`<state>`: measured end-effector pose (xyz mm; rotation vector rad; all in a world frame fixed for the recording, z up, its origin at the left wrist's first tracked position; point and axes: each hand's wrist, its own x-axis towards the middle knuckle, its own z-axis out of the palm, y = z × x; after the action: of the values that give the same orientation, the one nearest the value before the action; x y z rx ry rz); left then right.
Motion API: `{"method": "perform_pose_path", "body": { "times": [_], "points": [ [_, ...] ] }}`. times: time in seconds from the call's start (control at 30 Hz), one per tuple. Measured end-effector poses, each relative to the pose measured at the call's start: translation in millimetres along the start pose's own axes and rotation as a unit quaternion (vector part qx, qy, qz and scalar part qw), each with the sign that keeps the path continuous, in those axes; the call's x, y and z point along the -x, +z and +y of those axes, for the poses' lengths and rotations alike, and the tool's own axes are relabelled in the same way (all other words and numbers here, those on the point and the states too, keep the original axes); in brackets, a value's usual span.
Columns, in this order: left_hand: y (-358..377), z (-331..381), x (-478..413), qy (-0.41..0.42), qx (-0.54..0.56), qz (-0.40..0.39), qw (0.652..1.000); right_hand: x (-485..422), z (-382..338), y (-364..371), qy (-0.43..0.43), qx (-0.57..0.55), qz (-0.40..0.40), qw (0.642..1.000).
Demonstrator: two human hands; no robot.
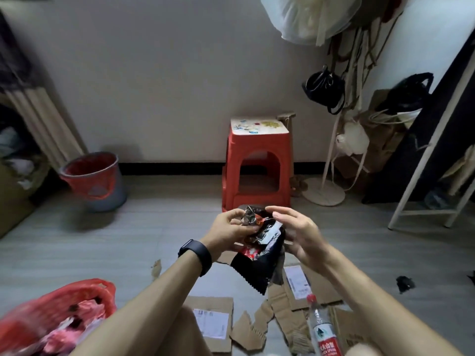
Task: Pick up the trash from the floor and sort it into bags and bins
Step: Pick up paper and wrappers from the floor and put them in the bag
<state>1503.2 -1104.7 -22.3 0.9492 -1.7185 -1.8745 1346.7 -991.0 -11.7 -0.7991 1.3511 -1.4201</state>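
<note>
In front of me, at mid-frame, I hold a black snack bag (259,265) with a silver inside and red print. My left hand (228,229), with a black band on its wrist, pinches crumpled foil wrappers (250,217) at the bag's mouth. My right hand (298,232) cups the bag's right side with its fingers spread and loosely curved. Torn cardboard pieces (277,314) with white labels lie on the floor below. A clear plastic bottle (322,327) with a red cap and label lies at the lower right. A red plastic bag (51,319) holding trash is at the lower left.
A grey bin lined with a red bag (95,178) stands by the left wall. A red plastic stool (257,163) stands against the far wall. A small black scrap (404,283) lies on the floor at right. A white rack (421,191) and hanging bags fill the right side.
</note>
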Motion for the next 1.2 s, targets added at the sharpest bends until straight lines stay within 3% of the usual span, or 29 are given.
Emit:
{"method": "perform_pose_path", "body": {
  "times": [0.07,0.23,0.33,0.43,0.5,0.6,0.7,0.87,1.0,1.2],
  "points": [
    [-11.8,1.2,11.3,0.03,0.026,0.04,0.998,-5.1,5.5,15.5,0.001,0.044,0.012,0.999],
    [-46.1,6.8,37.4,0.088,0.015,0.113,0.99,-6.4,8.7,52.7,0.02,0.052,-0.083,0.995],
    [-74.5,16.1,48.5,0.079,0.023,0.139,0.987,-18.3,8.6,87.5,-0.006,-0.003,-0.035,0.999],
    [-109.6,15.5,56.8,0.025,0.08,0.075,0.994,-32.4,11.7,119.1,-0.023,-0.007,0.018,1.0],
    [-133.8,7.3,66.1,-0.037,0.164,0.01,0.986,-40.9,17.6,135.8,-0.051,0.046,0.024,0.997],
    [-152.8,-13.6,72.9,-0.064,0.162,0.021,0.985,-50.9,32.6,160.3,-0.066,0.098,-0.01,0.993],
    [-176.7,-36.4,70.1,-0.063,0.154,0.081,0.983,-65.4,49.3,184.6,-0.024,0.037,-0.067,0.997],
    [-209.7,-57.1,79.2,-0.082,0.126,0.059,0.987,-94.4,72.4,215.7,0.1,-0.077,-0.126,0.984],
    [-227.1,-63.3,81.1,-0.061,0.106,0.104,0.987,-103.3,84.3,236.7,0.123,-0.074,-0.116,0.983],
    [-255.8,-79.4,92.2,-0.034,0.069,0.187,0.979,-102.5,88.6,252.1,0.188,0.049,-0.258,0.946]
  ]
}}
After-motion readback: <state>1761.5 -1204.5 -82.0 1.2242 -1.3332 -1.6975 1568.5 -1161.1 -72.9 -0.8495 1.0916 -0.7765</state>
